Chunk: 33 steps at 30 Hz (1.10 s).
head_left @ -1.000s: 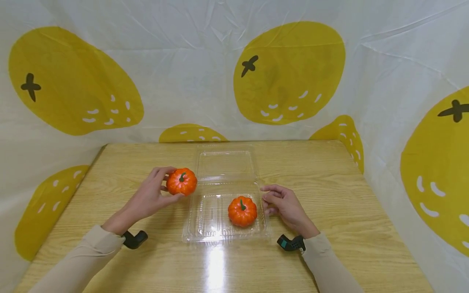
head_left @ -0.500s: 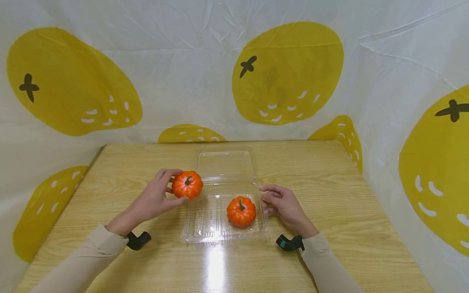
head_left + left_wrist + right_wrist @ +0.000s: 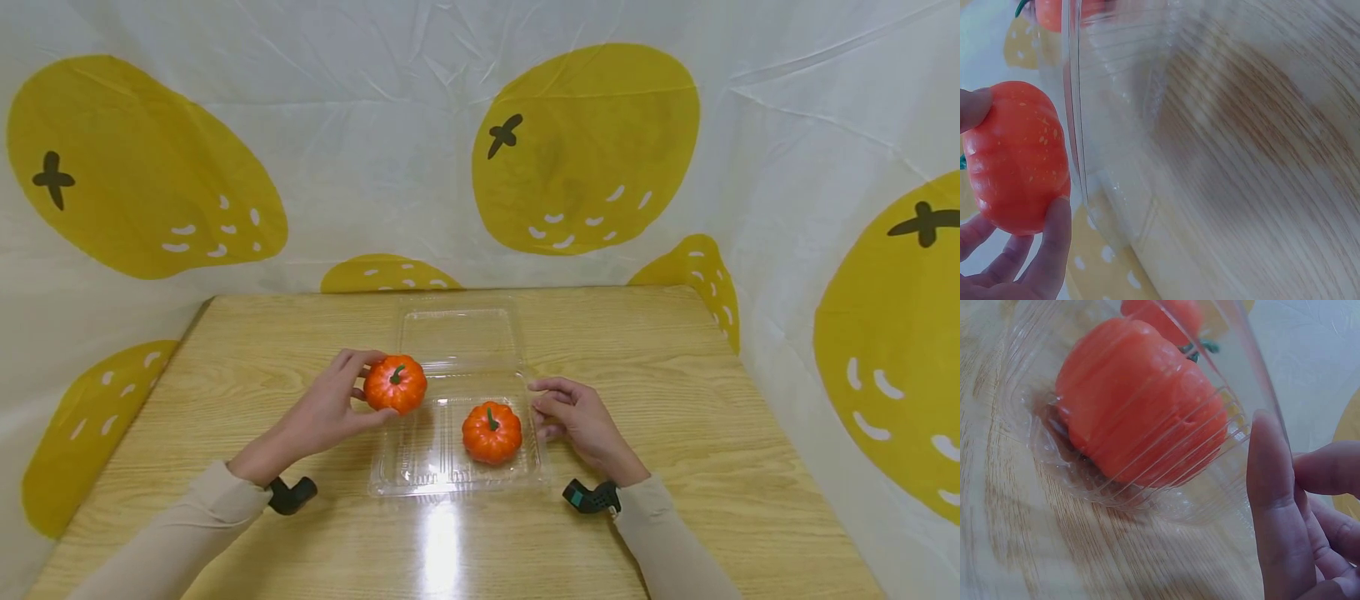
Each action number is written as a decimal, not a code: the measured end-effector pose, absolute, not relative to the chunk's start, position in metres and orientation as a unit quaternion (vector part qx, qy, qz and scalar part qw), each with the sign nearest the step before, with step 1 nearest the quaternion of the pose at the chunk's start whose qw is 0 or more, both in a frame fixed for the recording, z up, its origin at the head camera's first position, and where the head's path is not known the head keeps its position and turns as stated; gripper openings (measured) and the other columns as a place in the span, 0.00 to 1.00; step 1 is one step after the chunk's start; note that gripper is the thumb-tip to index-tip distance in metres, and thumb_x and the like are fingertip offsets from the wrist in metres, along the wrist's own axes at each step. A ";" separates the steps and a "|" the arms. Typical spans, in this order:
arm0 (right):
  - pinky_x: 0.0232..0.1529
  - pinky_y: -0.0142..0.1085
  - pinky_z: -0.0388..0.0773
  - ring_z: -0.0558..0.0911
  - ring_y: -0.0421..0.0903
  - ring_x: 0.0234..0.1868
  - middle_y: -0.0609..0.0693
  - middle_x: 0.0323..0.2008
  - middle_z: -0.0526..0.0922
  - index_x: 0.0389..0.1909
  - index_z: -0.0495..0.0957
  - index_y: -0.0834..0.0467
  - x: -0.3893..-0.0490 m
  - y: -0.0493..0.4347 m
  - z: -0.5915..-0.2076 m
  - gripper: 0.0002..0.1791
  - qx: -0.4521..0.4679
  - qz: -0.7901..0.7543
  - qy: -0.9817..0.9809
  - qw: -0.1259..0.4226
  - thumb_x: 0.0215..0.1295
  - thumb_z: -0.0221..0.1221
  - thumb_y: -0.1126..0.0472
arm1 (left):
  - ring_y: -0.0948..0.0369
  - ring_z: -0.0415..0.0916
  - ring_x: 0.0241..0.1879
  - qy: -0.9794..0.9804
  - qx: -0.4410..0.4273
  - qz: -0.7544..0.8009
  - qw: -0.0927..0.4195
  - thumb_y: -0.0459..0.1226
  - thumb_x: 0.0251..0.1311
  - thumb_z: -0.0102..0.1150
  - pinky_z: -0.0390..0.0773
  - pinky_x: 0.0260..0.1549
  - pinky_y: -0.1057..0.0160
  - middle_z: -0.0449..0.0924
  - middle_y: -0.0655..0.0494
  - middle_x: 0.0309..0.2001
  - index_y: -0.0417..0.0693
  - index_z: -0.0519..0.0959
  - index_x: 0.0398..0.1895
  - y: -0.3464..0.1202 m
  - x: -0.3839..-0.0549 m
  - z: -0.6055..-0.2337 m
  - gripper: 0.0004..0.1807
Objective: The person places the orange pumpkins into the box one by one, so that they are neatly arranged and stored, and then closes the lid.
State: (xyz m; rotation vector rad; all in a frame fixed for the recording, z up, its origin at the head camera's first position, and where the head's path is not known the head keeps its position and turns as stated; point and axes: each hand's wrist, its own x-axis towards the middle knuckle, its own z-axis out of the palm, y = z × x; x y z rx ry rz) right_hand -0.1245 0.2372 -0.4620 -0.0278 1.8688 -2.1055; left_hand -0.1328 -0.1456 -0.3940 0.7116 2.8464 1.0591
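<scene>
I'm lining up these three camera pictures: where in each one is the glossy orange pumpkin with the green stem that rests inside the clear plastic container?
Head: the glossy orange pumpkin is in the lower half, just right of centre.
Left wrist: the pumpkin is cut off by the top edge, left of centre.
Right wrist: the pumpkin looms large, above and left of centre.
Shared landmark: the clear plastic container.
</scene>
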 end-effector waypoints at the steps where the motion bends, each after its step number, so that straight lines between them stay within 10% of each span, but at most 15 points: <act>1: 0.31 0.31 0.88 0.83 0.38 0.30 0.46 0.31 0.85 0.66 0.68 0.75 -0.124 0.237 -0.462 0.25 -0.009 -0.738 0.655 0.162 0.74 0.59 0.66 | 0.51 0.80 0.50 0.911 0.228 0.342 0.013 0.40 0.56 0.77 0.90 0.47 0.55 0.71 0.42 0.62 0.41 0.69 0.69 -0.145 -0.133 -0.394 0.39; 33: 0.32 0.31 0.88 0.83 0.38 0.31 0.47 0.32 0.85 0.65 0.67 0.76 -0.125 0.237 -0.462 0.25 -0.017 -0.740 0.652 0.162 0.75 0.58 0.66 | 0.59 0.80 0.44 0.901 0.266 0.340 0.044 0.44 0.54 0.78 0.89 0.46 0.54 0.73 0.47 0.58 0.48 0.70 0.68 -0.125 -0.130 -0.399 0.39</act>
